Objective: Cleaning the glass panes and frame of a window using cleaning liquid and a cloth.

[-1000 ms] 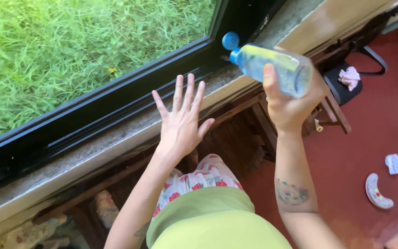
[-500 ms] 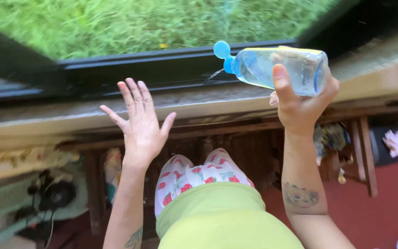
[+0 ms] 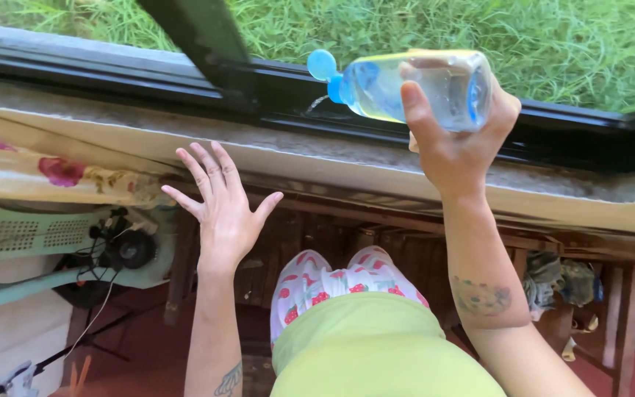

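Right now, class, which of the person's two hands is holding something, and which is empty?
The right hand grips a clear bottle tipped sideways over the sill; the left hand is open, fingers spread, holding nothing.

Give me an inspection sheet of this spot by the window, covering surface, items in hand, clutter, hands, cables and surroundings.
Surface: grey stone window sill, speckled; black window track behind it.
Things in hand: clear plastic bottle with a blue flip cap, tipped sideways, a thin stream of liquid leaving the nozzle toward the track.
Clutter: floral cloth draped at left; bundled rags under the ledge at right.
Hands: right hand grips the bottle; left hand open, fingers spread, holding nothing.
Cables: black wires hang from a pale green fan.
Surroundings: grass outside; red floor below.
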